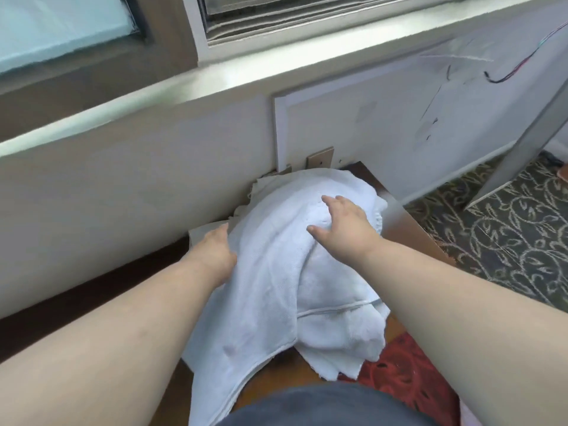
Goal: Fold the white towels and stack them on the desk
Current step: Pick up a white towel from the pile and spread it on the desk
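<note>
**Both hands on a white towel heap at the wall**

Hard to make out beneath the white towel [276, 278]: mostly covered table [408, 229], only a brown corner and edge showing beyond the right hand. Fingertips of the left hand [215, 253] hidden under the cloth's left edge, so grip not fully readable; looks curled into the fabric, holding that edge. Near end of the towel cut off at the bottom of the view, behind a grey-clad lap. More white cloth edges [258, 186] peeking out past the left hand, against the wall panel [123, 179]; count impossible to tell.

Right hand [341, 222] spread, fingers fairly straight, palm down, resting on the rounded top of the heap, thumb splayed toward the left hand. Nothing pinched there.

Long axis of the towel running from the wall toward the body, far end mounded under the right hand, near end draping down off the table edge between both forearms. Hem stripe crossing just below the right wrist. Patterned carpet [507, 229] off to the right of the right hand.
</note>
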